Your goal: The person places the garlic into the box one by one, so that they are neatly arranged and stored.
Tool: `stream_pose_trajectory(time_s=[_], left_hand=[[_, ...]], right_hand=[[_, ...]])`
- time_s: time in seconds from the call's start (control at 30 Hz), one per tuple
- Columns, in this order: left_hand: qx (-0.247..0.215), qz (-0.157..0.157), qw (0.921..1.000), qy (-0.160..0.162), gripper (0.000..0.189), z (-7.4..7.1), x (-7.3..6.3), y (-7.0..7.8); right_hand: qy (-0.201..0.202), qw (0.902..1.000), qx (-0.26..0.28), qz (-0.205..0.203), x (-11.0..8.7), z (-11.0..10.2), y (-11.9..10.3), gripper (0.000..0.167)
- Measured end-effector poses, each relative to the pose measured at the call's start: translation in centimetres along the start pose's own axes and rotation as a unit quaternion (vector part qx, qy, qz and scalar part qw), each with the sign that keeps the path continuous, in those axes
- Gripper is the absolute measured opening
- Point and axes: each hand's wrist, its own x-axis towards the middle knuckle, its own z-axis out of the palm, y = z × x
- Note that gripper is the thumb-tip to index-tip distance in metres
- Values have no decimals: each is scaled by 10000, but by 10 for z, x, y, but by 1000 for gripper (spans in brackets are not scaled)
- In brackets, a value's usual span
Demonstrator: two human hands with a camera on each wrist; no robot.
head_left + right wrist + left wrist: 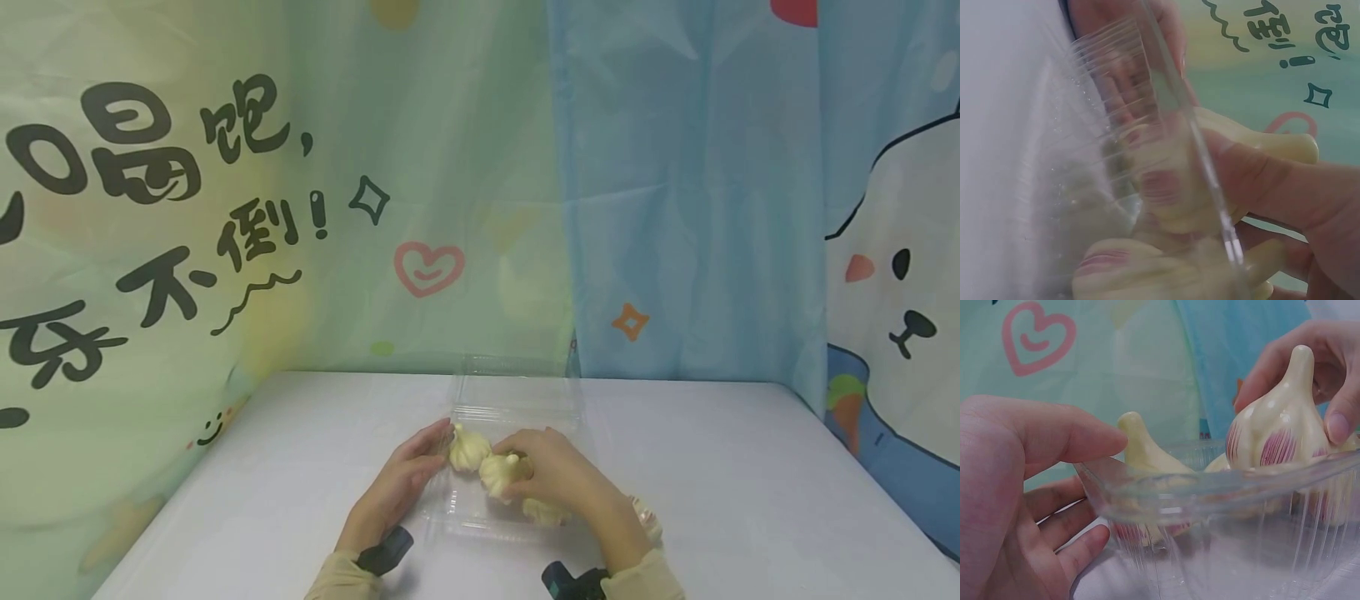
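Note:
A clear plastic box (487, 527) stands on the table with its lid (517, 392) raised behind it. My left hand (408, 471) rests along the box's left side; its thumb (1079, 434) lies by the rim corner and its fingers are loosely extended outside the wall. With thumb and fingers, my right hand (558, 467) grips a garlic bulb (1279, 428), pale with purple streaks, partly above the near rim. Another garlic bulb (468, 450) sits inside at the left. A further garlic bulb (546, 512) lies under my right hand, partly hidden.
One more garlic bulb (647, 518) shows beside my right forearm, outside the box. The white table (247, 500) extends to both sides. A printed curtain (450, 167) hangs behind it.

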Motion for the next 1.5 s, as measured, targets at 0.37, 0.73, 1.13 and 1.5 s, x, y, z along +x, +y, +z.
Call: stream_pose_trajectory(time_s=[0.37,0.73,1.13,1.5], left_hand=[[72,5,10000,34,60,2,-1,2],[20,25,10000,-23,60,1,0,1],[35,55,10000,-59,60,1,-1,1],[29,34,10000,-41,61,1,0,1]], right_hand=[[-169,9997,153,-58,-1,1,1,45],[-358,9992,138,-116,0,3,2,48],[-565,9983,-91,-112,-1,3,0,46],[-605,9981,-131,-30,-2,6,7,43]])
